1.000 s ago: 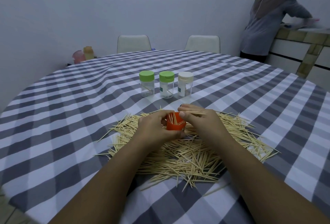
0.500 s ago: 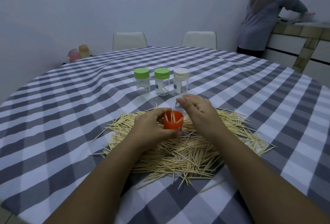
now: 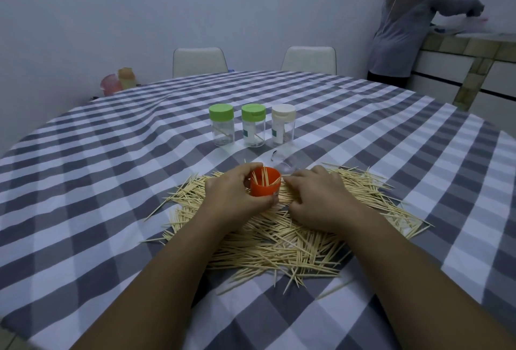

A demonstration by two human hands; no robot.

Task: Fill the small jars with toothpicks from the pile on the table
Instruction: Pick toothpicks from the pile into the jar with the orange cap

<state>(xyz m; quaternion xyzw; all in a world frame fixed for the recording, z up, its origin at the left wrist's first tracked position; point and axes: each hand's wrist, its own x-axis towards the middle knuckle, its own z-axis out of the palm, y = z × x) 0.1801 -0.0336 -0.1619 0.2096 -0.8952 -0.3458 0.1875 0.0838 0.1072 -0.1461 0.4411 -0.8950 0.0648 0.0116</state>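
Right hand [image 3: 318, 199] has dropped from above the small orange plastic jar [image 3: 264, 182] onto the pale wooden toothpick pile [image 3: 279, 238], fingers curled, maybe pinching some, hard to tell. Left hand [image 3: 237, 196] grips the jar just left of it, mouth up.

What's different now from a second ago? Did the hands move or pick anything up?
The right hand has come down from the rim of the small orange jar, where it was feeding in a toothpick, onto the pile of wooden toothpicks, fingers curled to gather more. The left hand still holds the jar. The three capped clear jars behind stayed put.
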